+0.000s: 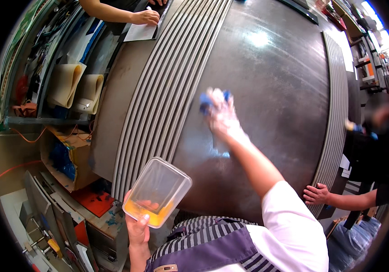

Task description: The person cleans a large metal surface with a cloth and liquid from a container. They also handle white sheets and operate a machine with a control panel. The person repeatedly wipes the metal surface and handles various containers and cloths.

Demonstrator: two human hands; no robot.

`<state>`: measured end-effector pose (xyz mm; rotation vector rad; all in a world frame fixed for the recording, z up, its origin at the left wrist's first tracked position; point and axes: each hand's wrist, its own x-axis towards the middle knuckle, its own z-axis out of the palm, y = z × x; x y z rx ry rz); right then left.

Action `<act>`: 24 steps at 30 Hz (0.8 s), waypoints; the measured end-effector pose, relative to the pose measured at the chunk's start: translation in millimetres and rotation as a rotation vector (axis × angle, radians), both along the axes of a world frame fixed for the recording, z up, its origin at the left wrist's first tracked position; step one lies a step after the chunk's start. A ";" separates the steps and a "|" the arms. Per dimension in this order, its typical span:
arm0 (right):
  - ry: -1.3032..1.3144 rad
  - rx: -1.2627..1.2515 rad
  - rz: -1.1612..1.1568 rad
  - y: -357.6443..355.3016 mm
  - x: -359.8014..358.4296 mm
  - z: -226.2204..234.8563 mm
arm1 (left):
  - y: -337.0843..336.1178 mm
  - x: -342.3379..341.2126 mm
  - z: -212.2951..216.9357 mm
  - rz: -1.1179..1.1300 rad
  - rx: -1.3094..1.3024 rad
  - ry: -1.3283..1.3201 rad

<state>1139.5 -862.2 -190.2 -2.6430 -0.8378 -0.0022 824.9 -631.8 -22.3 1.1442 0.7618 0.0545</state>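
My left hand grips a clear plastic container from below, tilted, with yellow liquid pooled at its lower end. In a thin see-through glove, my right hand is pressed round a blue cloth or pad, blurred by motion. That hand is over a wide dark metal sheet, which has a shiny wet-looking streak near my wrist. Left of the sheet lies a bank of long parallel metal rods; the right hand is near its edge.
More ribbed rods line the sheet's right side, where a co-worker's hand rests. Another person's hand touches white paper at the far left. A rack of sheets and rolls and a cardboard box stand on the left.
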 end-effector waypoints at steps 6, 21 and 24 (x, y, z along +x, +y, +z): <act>-0.109 0.085 0.051 27.8 -65.4 -39.9 | -3.9 -16.5 1.0 0.065 -0.083 0.056; -0.268 -0.140 -0.596 -98.7 -122.8 -44.0 | -1.9 -18.6 0.3 -0.144 -0.036 0.048; -0.009 0.116 -0.025 -44.9 -232.4 -4.9 | -9.0 -10.8 5.7 -0.177 -0.041 0.040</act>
